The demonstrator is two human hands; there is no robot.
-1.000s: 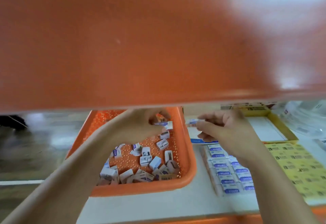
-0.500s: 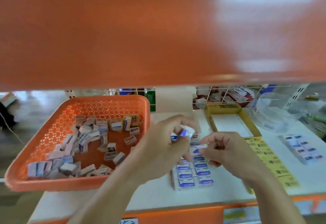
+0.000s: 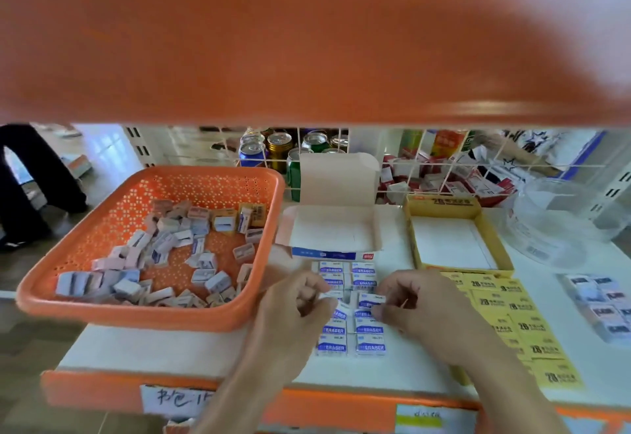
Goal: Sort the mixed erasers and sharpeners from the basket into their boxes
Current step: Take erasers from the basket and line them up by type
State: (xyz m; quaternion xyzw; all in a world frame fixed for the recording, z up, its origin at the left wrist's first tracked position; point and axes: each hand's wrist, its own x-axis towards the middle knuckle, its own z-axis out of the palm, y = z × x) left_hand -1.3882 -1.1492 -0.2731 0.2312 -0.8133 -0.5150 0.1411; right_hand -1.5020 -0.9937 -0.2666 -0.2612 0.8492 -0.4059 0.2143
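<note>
Right hand pinches a blue-and-white eraser between thumb and forefinger, just above the laid-out rows of erasers on the white shelf. Left hand sits close beside it with fingers curled. A tilted eraser lies right at its fingertips, but through the blur I cannot tell whether the hand grips it. To the right of the rows runs a strip of yellow erasers, and further right a small blurred cluster of packets.

On the left, the orange basket overhangs the shelf's left edge, with a mixed heap of small pieces inside. Behind the hands, a white box stands open with its lid up. Just beside it on the right is a yellow box, white inside. A clear plastic tub is at far right. At the back, drink cans stand behind a wire grid, and an orange shelf fills the top.
</note>
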